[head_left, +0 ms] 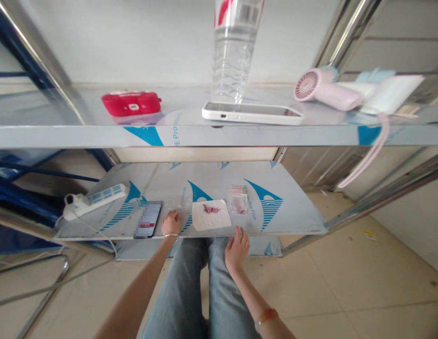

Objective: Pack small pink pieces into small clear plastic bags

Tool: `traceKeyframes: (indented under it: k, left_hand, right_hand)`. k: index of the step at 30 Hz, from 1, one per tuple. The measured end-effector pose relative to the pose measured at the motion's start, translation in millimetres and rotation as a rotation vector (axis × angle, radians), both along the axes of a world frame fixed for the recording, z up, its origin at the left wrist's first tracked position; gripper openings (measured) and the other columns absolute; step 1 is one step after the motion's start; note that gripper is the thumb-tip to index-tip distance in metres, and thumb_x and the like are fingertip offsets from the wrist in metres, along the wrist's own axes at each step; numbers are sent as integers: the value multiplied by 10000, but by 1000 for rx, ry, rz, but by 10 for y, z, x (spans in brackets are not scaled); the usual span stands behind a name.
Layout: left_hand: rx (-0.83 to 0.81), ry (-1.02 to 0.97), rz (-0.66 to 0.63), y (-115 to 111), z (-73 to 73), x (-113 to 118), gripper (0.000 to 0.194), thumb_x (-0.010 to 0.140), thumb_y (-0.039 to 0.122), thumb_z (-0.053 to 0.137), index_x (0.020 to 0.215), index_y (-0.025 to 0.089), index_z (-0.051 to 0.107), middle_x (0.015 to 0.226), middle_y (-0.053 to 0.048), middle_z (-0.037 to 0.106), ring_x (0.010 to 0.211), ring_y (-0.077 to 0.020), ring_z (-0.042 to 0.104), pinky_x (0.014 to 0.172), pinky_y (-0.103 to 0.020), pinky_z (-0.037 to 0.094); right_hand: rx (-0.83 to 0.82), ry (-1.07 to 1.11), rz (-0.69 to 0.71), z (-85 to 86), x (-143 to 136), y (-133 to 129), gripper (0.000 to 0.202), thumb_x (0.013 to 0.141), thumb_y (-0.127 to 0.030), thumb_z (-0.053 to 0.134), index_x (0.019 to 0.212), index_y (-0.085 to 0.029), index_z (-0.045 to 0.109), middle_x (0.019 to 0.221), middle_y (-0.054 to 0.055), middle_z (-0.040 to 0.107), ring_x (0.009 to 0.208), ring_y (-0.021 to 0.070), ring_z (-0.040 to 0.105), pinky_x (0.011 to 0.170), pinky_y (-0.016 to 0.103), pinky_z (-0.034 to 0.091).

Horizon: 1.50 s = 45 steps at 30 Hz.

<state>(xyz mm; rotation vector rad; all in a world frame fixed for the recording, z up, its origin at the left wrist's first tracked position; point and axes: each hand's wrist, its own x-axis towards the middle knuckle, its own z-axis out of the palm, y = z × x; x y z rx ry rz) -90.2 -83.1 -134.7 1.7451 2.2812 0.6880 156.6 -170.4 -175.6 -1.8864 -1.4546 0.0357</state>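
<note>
My left hand (172,223) is at the front of the lower shelf, its fingers curled at the near side of a clear plastic bag (177,204). Whatever its fingertips pinch is hidden. Between my hands lies a white paper sheet (201,222) with a small heap of pink and dark red bits (212,210) on it. Beyond my right hand is a small clear bag (238,199) with a pink striped top and similar bits inside. My right hand (238,247) rests by the shelf's front edge above my knee, fingers slightly apart and holding nothing.
Left of my left hand lies a phone (153,219), then a white power strip (99,198) with a cable. The upper shelf (240,135) overhangs, carrying a red case (132,104), a water bottle (235,56), a white-edged phone (252,115) and a pink handheld fan (325,89).
</note>
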Motion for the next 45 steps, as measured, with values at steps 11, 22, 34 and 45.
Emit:
traceKeyframes:
  k: [11, 22, 34, 45]
  left_hand:
    - [-99, 78, -55, -82, 252, -99, 265, 910, 216, 461, 934, 133, 712, 892, -111, 712, 785, -221, 642, 627, -254, 411]
    - [-56, 228, -148, -99, 315, -162, 316, 905, 174, 433, 1094, 147, 684, 906, -120, 720, 867, -225, 653, 813, -284, 436]
    - [367, -345, -345, -1033, 349, 693, 334, 887, 163, 436, 1098, 239, 682, 1072, -62, 713, 1009, -195, 654, 926, -316, 490]
    - [369, -577, -347, -1270, 691, 928, 316, 871, 168, 456, 1082, 235, 682, 1066, -59, 717, 985, -190, 669, 904, -297, 503]
  right_hand:
    - [-96, -175, 211, 112, -52, -176, 500, 812, -57, 382, 1258, -157, 585, 1282, 156, 551, 1180, 296, 479, 997, 447, 355]
    - [-131, -232, 314, 126, -61, -195, 439, 801, -50, 417, 1165, -161, 635, 1221, 135, 593, 1127, 283, 515, 958, 424, 381]
    - [-195, 707, 616, 735, -386, -18, 340, 884, -483, 452, 863, -206, 649, 779, 74, 693, 696, 208, 651, 662, 310, 532]
    - [-254, 867, 696, 1117, -329, -104, 299, 814, -466, 515, 820, -187, 622, 784, 55, 668, 693, 184, 645, 593, 276, 540]
